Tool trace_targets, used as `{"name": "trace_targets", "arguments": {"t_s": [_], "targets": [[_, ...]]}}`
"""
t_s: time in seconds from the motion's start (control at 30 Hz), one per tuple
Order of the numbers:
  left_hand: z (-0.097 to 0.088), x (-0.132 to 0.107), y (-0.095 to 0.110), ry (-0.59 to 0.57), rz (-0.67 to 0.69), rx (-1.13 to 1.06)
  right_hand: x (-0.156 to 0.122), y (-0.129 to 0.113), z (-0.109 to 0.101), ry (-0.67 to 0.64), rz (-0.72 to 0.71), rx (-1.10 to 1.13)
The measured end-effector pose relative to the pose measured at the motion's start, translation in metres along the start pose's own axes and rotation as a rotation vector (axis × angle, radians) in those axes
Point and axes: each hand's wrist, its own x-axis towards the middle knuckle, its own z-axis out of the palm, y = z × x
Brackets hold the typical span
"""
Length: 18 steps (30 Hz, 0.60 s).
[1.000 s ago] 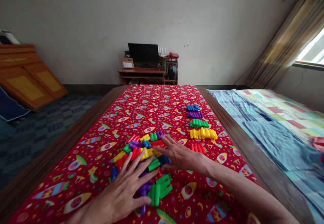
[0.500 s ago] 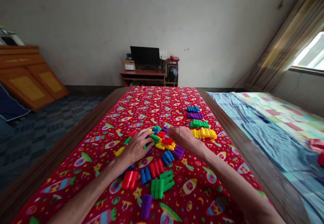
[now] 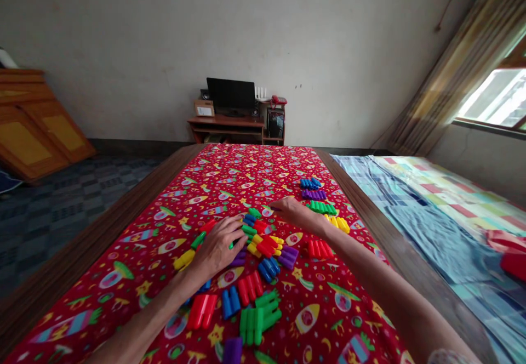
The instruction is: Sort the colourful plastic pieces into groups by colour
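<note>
Both hands are down on the red cloth (image 3: 230, 172), right in the middle of the frame. The left hand (image 3: 217, 246) lies palm-down on the left edge of the pile (image 3: 265, 242) of mixed blocks, fingers loosely spread across them, nothing clasped. The right hand (image 3: 294, 214) sits at the pile's upper right edge, fingertips drawn together and pointing left; whether a block is pinched there, I cannot tell. Just right of that hand, five sorted rows run down the cloth: blue row (image 3: 310, 183) highest, then purple row (image 3: 313, 194), green row (image 3: 322, 207), yellow row (image 3: 339, 223) half behind the wrist, and red row (image 3: 319, 249) just below the forearm. Loose blocks lie lower centre: a red pair (image 3: 203, 310), a blue pair (image 3: 230, 301), a green clump (image 3: 259, 316). Top centre, a desk (image 3: 228, 123) with a monitor (image 3: 231, 96) stands against the wall. A bed (image 3: 431, 199) fills the right side.
</note>
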Motion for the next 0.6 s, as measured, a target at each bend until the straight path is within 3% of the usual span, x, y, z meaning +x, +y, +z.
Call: {"name": "trace_targets", "arguments": {"t_s": [0.1,0.23,0.4,0.6], "targets": [[0.001,0.0,0.0,0.003,-0.004,0.011,-0.013,0.032,-0.022,0.119,0.253,-0.129],[0.001,0.0,0.002,0.006,-0.01,0.013,-0.028,0.078,-0.035,0.147,0.606,-0.277],[0.004,-0.005,0.0,-0.005,-0.029,0.021,-0.035,0.109,-0.029,0.289,0.753,-0.11],[0.005,-0.006,0.0,-0.008,-0.02,0.029,-0.034,0.12,-0.022,0.253,0.794,0.016]]}}
